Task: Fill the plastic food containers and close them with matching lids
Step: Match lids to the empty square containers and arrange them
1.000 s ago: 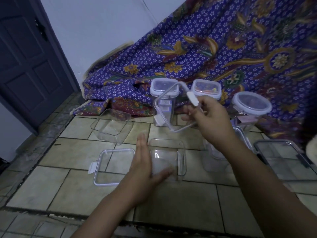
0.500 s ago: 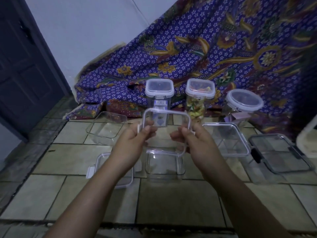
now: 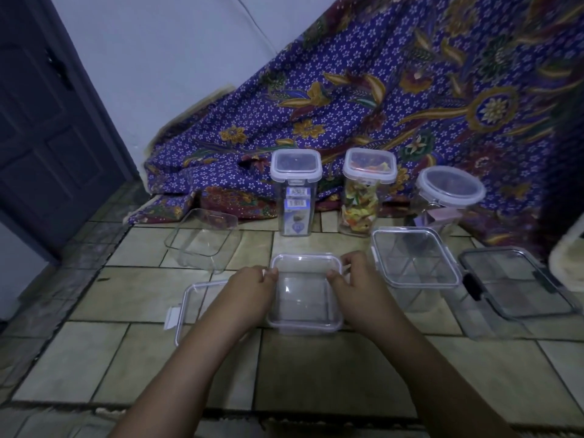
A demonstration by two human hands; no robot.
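A clear square lid [image 3: 305,263] lies on top of a small clear square container [image 3: 304,317] in the middle of the tiled floor. My left hand [image 3: 249,292] grips the lid's left edge and my right hand [image 3: 355,287] grips its right edge, fingers curled over the rim. Another loose clear lid [image 3: 192,298] lies flat just left, partly under my left forearm. An open empty container [image 3: 202,235] stands behind it at the left. A lidded clear container [image 3: 414,263] stands to the right.
Two tall lidded jars [image 3: 295,197] [image 3: 363,200] and a round lidded jar [image 3: 448,197] stand at the back against a purple patterned cloth [image 3: 410,99]. A dark-rimmed flat container [image 3: 515,286] sits at the far right. A dark door [image 3: 47,121] is on the left.
The lid, first held up by my right hand alone, was taken in both hands and lowered onto the small square container.
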